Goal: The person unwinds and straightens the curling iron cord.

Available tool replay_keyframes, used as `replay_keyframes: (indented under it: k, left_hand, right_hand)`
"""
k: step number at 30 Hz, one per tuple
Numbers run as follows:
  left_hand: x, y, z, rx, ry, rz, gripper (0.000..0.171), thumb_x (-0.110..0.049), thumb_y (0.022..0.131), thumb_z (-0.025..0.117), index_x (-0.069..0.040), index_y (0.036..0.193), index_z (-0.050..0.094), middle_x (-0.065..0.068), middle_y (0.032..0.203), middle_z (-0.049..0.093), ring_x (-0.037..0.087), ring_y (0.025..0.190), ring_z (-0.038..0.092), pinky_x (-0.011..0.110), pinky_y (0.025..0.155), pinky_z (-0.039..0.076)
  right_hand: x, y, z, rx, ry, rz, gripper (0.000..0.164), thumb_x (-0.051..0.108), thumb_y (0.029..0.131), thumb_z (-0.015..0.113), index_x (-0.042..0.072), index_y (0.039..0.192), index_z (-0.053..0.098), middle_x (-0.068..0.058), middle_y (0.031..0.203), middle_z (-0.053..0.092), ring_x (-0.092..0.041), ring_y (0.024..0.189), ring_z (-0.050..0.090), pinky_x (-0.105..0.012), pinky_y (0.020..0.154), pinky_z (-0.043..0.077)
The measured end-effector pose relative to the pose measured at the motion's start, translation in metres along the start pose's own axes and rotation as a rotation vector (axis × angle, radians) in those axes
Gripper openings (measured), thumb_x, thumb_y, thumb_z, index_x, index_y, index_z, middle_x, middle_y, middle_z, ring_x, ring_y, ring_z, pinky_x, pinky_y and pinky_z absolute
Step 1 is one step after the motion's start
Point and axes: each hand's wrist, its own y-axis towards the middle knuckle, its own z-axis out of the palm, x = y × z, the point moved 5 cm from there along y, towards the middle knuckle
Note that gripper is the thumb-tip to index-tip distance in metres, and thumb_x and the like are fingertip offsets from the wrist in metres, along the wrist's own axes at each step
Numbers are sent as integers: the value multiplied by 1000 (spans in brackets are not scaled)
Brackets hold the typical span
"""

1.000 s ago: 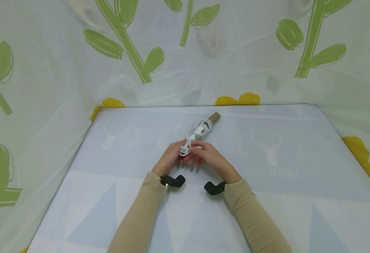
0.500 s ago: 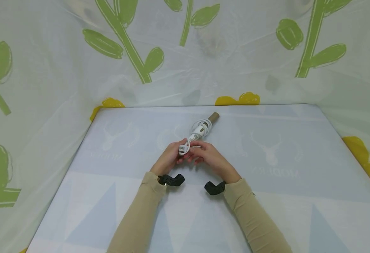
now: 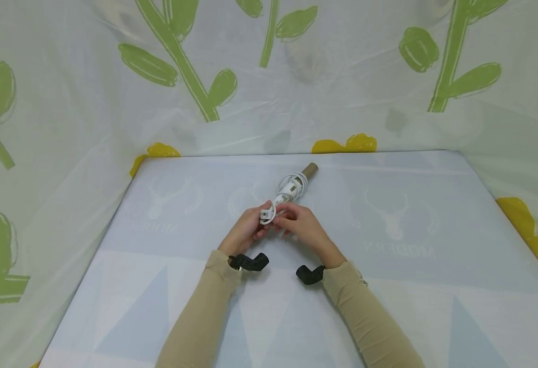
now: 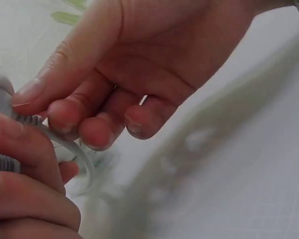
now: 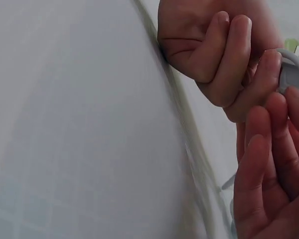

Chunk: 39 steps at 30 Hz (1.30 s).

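Midway across the worktop, slanting toward far right: rod-shaped white device, smooth, hard-looking, brown and cylindrical at the far end, wrapped in loops of slim, supple-looking white cable. At the near end, a blocky plug, gripped by curled fingers of the left hand. Right hand apparently pinching cable beside it, fingers more gathered than a moment ago; coils hardly shifted, so handling seemingly centred on the plug end. Beyond, creased, leaf-printed sheeting.
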Motion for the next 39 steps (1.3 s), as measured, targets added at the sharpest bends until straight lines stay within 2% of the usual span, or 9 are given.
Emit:
replay_keyframes:
  k: [7,12,16,22,28,32,39]
  left_hand:
    - [2,2,-1,47,-72,-2,41,-46,86,53,-6,89,58,0,60,47,6,41,30,18,36,22]
    - [2,0,-1,87,-154,-21,37,-42,87,53,-6,92,55,-2,60,46,5,42,31,17,37,23]
    - [1,-2,-2,120,-197,-29,35,-40,89,52,-6,92,53,-2,61,46,5,42,31,18,38,23]
    - [0,-3,1,165,-212,-43,34,-39,89,51,-5,90,52,-2,58,44,4,38,32,17,36,23]
    - [-1,-5,0,173,-159,-41,34,-40,91,48,-7,87,52,-3,58,43,5,40,31,18,37,24]
    - [0,-5,0,154,-139,-39,34,-42,89,50,-8,86,52,-3,58,42,5,41,31,18,37,25]
    - [0,-5,-1,115,-129,-39,37,-44,85,55,-6,87,52,-3,55,41,4,39,31,18,36,24]
  right_hand:
    - [-2,1,1,-56,-212,-86,19,17,87,58,16,106,57,-1,73,58,-17,63,54,-31,59,46]
    - [1,1,5,-43,-331,-130,12,21,89,54,19,100,57,2,65,53,-13,60,51,-28,56,41]
    - [1,0,8,-5,-329,-104,10,27,91,52,20,96,56,0,62,51,-14,58,48,-28,54,38]
    - [-1,0,7,25,-310,-42,15,30,92,49,17,97,56,-2,60,48,-16,56,46,-29,54,37]
    - [0,-1,3,75,-290,-17,20,30,93,48,13,100,57,-3,62,48,-18,59,49,-30,59,40]
    - [1,-2,1,113,-277,-3,23,29,93,47,11,103,57,-4,63,48,-20,61,50,-30,59,42]
    - [1,-1,-5,74,-354,-12,23,31,91,50,13,101,61,-9,72,55,-17,60,50,-30,57,42]
